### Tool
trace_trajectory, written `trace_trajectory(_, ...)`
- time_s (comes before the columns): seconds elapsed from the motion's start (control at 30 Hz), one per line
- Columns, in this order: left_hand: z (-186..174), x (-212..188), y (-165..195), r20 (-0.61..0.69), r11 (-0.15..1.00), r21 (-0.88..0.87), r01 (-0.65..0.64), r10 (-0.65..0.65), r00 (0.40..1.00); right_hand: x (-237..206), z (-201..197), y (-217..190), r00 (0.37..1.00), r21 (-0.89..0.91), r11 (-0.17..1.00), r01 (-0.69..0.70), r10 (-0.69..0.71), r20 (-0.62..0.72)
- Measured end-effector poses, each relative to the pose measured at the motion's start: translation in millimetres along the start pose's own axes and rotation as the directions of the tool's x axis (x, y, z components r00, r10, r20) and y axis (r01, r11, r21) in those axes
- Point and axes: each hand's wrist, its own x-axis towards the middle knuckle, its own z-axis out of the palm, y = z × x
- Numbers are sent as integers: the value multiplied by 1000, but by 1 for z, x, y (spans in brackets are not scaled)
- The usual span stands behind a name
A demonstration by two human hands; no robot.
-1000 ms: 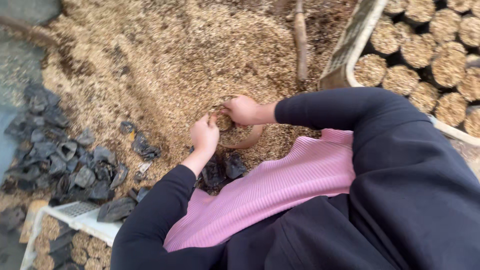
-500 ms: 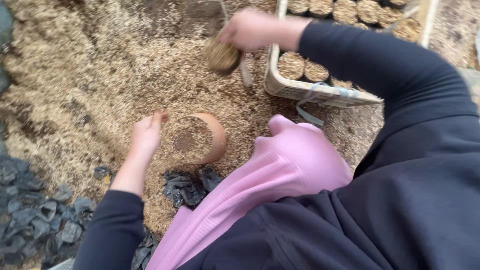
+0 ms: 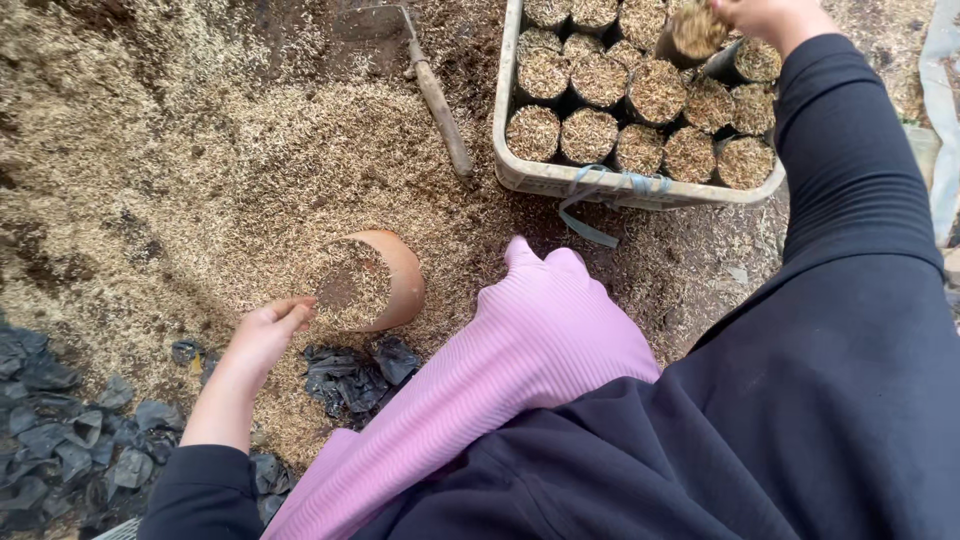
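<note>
My right hand (image 3: 768, 14) is at the top edge, holding a small black bag filled with husk mix (image 3: 692, 32) over the white plastic crate (image 3: 600, 183). The crate holds several filled black bags in rows. My left hand (image 3: 264, 335) rests on the husk pile, its fingers touching the rim of a terracotta pot (image 3: 392, 280) that lies on its side, full of husk mix. Empty black bags (image 3: 358, 372) lie just below the pot.
A wooden-handled tool (image 3: 436, 95) lies on the pile left of the crate. More empty black bags (image 3: 60, 430) are heaped at the lower left. A blue strap (image 3: 592, 200) hangs off the crate's front. My pink-covered knee (image 3: 540, 330) sits in the middle.
My right hand has carried the filled bag further right, over the crate's back row. My left hand has dropped lower beside the pot. The view has shifted so the crate shows fully.
</note>
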Motion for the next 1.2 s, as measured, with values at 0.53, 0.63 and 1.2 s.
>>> trace_trajectory(0.53, -4, -28, -23, -450, 988, 149, -36, 100, 887, 15, 40, 13, 911, -258, 946, 199, -275, -307)
trace_trajectory(0.63, -16, -23, -41, -553, 970, 244, 8, 132, 823, 18, 41, -25, 793, -210, 911, 354, -412, -449)
trace_trajectory(1.2, 9, 17, -65, -299, 881, 422, 214, -88, 950, -176, 191, -483, -146, -107, -252, 962, -801, 581)
